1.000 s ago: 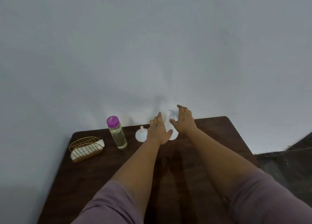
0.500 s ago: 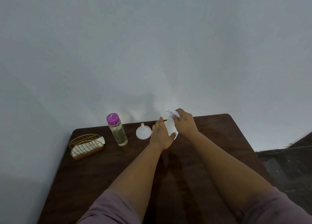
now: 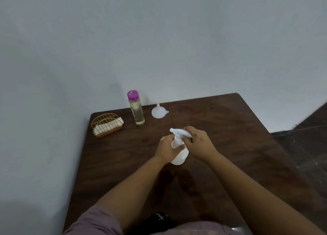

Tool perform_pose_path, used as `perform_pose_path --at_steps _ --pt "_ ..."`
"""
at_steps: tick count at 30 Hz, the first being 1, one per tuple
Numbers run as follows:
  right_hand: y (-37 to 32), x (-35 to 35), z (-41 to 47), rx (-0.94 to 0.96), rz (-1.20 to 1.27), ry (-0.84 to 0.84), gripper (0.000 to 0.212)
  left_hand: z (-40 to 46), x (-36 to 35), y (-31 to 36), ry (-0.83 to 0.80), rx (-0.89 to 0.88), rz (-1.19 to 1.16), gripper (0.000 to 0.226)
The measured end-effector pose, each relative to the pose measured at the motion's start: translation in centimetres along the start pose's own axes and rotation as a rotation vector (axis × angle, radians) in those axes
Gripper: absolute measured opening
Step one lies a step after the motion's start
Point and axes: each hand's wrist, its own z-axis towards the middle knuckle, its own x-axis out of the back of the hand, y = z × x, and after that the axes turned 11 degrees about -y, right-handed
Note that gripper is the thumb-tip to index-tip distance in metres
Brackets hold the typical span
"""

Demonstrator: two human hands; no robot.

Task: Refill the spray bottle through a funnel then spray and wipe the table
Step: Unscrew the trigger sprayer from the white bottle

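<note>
L hand [image 3: 166,149] grips white spray bottle [image 3: 179,155] body on counter [image 3: 230,128], R hand [image 3: 198,142] grip pinches its spray head [image 3: 178,133]; funnel [image 3: 158,111] and refill bottle [image 3: 136,109] well beyond the grip.

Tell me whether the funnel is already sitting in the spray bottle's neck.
No: the funnel stands wide end down on the table beside the purple-capped bottle, apart from the spray bottle held in both hands.

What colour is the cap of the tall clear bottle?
Purple-pink; the cap shows best in the head view.
</note>
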Motion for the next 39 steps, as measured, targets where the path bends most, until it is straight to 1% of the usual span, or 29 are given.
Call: perform_pose_path --at_steps 1,2,3,5,7,10,11,14,15,16,18,20,21,23,24,25,27,29,32,33,34,36,38,39 --pt "-0.2 -0.7 -0.8 0.002 -0.007 -0.012 0.009 -0.9 -0.4 -0.1 -0.050 -0.020 -0.018 0.034" --pt "-0.5 -1.3 -1.5 0.001 -0.016 -0.015 0.008 -1.6 -0.8 -0.4 -0.087 -0.033 -0.043 0.029" --pt "-0.7 -1.8 -2.0 -0.012 -0.039 -0.013 0.012 -2.3 -1.1 -0.7 -0.098 -0.040 -0.071 0.029" --pt "-1.4 -2.2 -2.4 -0.057 -0.136 -0.013 0.020 -3.2 -1.4 -0.7 -0.048 -0.045 -0.114 0.031" --pt "-2.5 -2.1 -2.2 -0.101 -0.232 -0.039 0.020 -3.4 -1.6 -0.6 -0.070 -0.036 -0.122 0.029" --pt "-3.8 -2.3 -1.7 -0.183 -0.343 -0.151 0.026 -3.8 -1.8 -0.9 -0.114 -0.029 -0.192 0.035" --pt "-4.2 -2.5 -1.7 -0.223 -0.381 -0.193 0.025 -3.9 -1.8 -1.1 -0.115 -0.040 -0.193 0.033" --pt "-5.3 -3.1 -1.5 -0.300 -0.513 -0.285 0.018 -4.3 -2.0 -1.6 -0.107 -0.049 -0.197 0.011" --pt "-5.6 -3.1 -1.4 -0.313 -0.529 -0.300 0.018 -4.5 -2.0 -1.6 -0.102 -0.037 -0.207 0.009" --pt "-5.8 -3.0 -1.2 -0.324 -0.512 -0.307 0.022 -4.4 -2.1 -1.7 -0.101 -0.032 -0.221 0.011" --pt "-6.2 -2.7 -0.8 -0.338 -0.431 -0.302 0.027 -4.4 -2.2 -1.4 -0.117 0.030 -0.241 0.024" --pt "-6.5 -2.4 -0.7 -0.333 -0.411 -0.307 0.016 -4.3 -2.6 -1.3 -0.125 0.098 -0.249 0.034" --pt "-6.5 -2.4 -0.6 -0.323 -0.426 -0.316 0.010 -4.1 -2.8 -1.2 -0.130 0.090 -0.208 0.032" --pt "-6.2 -2.5 -0.6 -0.293 -0.440 -0.330 0.007 -3.8 -3.0 -1.1 -0.164 0.040 -0.095 0.019" --pt "-6.0 -2.5 -0.6 -0.285 -0.434 -0.344 0.008 -3.5 -3.2 -1.3 -0.155 0.019 -0.093 0.019" --pt "-5.7 -2.5 -0.6 -0.272 -0.428 -0.356 0.011 -3.3 -3.3 -1.3 -0.145 0.017 -0.120 0.021" --pt "-5.4 -2.2 -0.4 -0.235 -0.438 -0.383 0.020 -3.5 -3.2 -1.1 -0.074 0.013 -0.141 0.023" --pt "-5.2 -1.7 0.0 -0.198 -0.460 -0.427 0.026 -3.4 -3.3 -1.3 -0.025 0.005 -0.238 0.021" --pt "-5.1 -1.1 0.4 -0.066 -0.627 -0.531 0.006 -3.8 -3.6 -1.6 -0.016 0.004 -0.323 0.024" --pt "-5.2 -0.9 0.5 -0.004 -0.686 -0.562 0.008 -3.8 -3.6 -1.5 -0.016 0.010 -0.338 0.028" --pt "-5.2 -0.6 0.6 0.061 -0.742 -0.600 0.017 -3.9 -3.6 -1.4 -0.004 0.022 -0.335 0.034" --pt "-4.9 0.0 0.9 0.225 -0.864 -0.647 0.035 -3.9 -3.7 -1.2 0.011 0.060 -0.340 0.054" --pt "-4.5 0.1 1.1 0.384 -1.009 -0.611 0.039 -3.5 -4.1 -1.6 0.022 0.106 -0.348 0.080" --pt "-4.4 -0.2 1.2 0.402 -1.069 -0.592 0.040 -3.7 -4.1 -1.4 0.021 0.126 -0.339 0.086"
